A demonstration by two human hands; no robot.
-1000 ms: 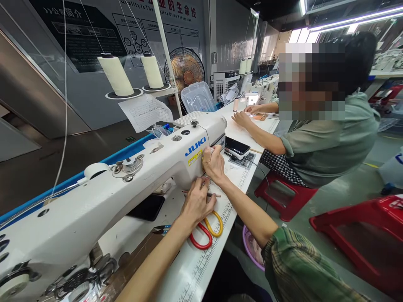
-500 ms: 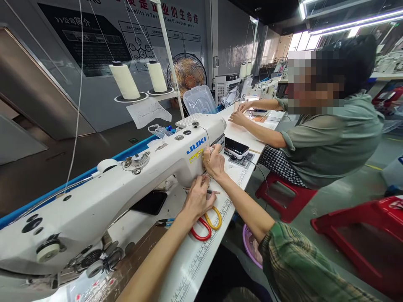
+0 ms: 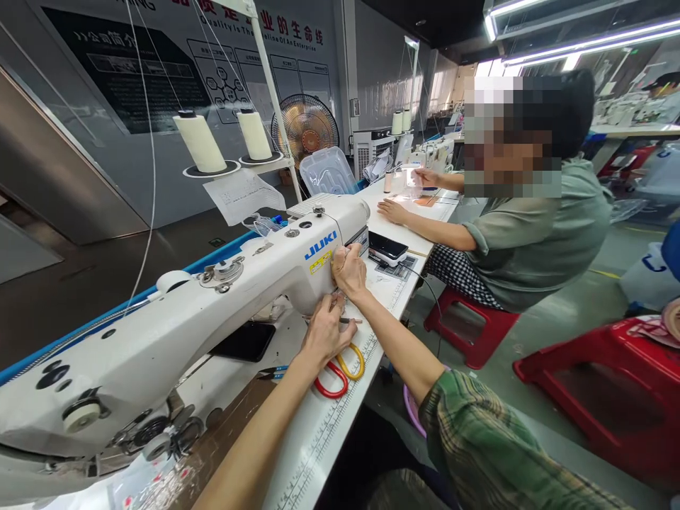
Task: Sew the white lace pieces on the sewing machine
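A white JUKI sewing machine (image 3: pixel 273 273) stretches from the lower left to the middle of the view. My right hand (image 3: pixel 349 271) is closed against the upright part of its body, just below the yellow label. What its fingers grip, if anything, is hidden. Lower down, my left hand (image 3: pixel 323 331) is at the foot of that upright, fingers bent and drawn together; whatever lies between them cannot be made out. A thin dark stick (image 3: pixel 350 321) pokes out beside the left thumb. Scissors with one red and one yellow handle (image 3: pixel 332 382) lie beneath the left wrist.
Blue-handled thread snips (image 3: pixel 273 373) and a black phone (image 3: pixel 245 341) lie under the machine arm. Another phone (image 3: pixel 387 246) rests on a white device beyond it. Thread cones (image 3: pixel 200 144) stand behind. A co-worker (image 3: pixel 536 234) sits ahead on a red stool (image 3: pixel 472 329).
The view has shifted slightly, while my hands stay at the same places on the machine. The co-worker's hands have moved apart, one now resting on the table.
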